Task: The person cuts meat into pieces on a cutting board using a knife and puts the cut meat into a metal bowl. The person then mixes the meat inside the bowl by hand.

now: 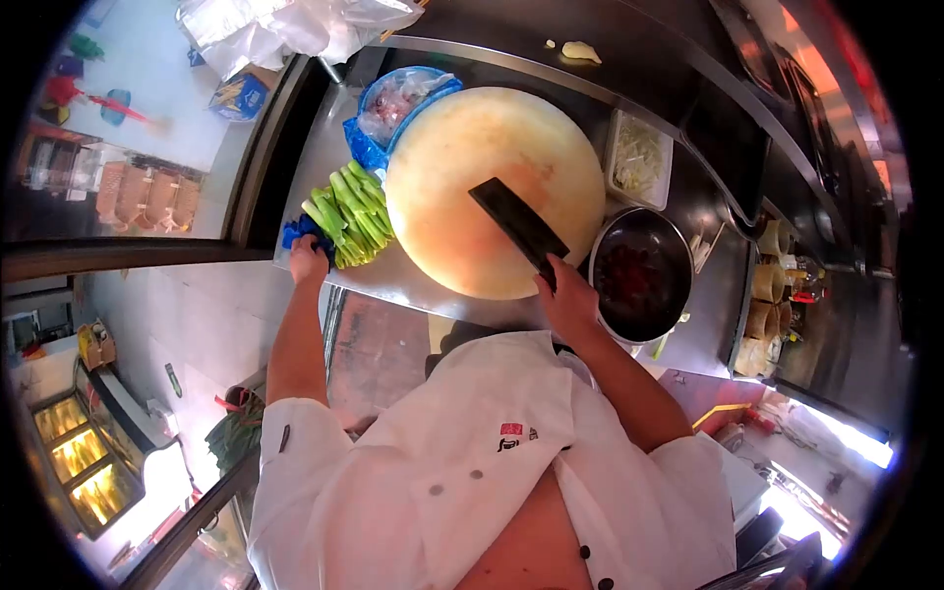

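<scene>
A large round cutting board lies on the steel counter. My right hand is closed round the handle of a dark cleaver, whose blade is over the board's right half. Left of the board lies a bundle of cut green stalks. At the counter's left edge my left hand touches a crumpled blue cloth beside the stalks; its fingers are partly hidden and I cannot make out their grip.
A blue bag-lined container sits behind the board at the left. To the right are a clear tray of pale shreds and a dark bowl with reddish contents. A white plastic bag lies at the top left.
</scene>
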Demonstrator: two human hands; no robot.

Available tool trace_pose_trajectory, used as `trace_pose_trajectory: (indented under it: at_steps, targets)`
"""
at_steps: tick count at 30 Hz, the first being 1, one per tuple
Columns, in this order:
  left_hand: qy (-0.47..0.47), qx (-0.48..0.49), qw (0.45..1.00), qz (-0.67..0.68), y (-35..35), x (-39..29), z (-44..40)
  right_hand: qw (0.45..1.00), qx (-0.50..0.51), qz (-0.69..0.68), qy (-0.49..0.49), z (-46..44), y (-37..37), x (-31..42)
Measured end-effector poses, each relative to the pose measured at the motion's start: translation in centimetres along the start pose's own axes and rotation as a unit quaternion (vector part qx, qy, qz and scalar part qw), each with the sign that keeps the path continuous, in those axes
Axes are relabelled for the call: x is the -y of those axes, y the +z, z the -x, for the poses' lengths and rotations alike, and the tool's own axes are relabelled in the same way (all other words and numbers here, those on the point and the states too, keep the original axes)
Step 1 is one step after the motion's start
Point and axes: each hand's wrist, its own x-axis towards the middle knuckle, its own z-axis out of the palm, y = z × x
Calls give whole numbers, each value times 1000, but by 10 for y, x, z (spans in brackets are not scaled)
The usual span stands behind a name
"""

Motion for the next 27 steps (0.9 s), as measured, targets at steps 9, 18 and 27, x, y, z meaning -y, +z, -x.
trace_pose_trajectory:
  at_steps: [9,18,27]
  targets:
    - [20,38,997,58,-8,14,10,998,17,45,47,-41,54,8]
    - [60,69,995,43,21,50,-7,988,-139,42,-49,-36,33,-7]
    - [11,-7,1000,-23,35,55,-12,898,-213,-257,288,115,-34,-119]
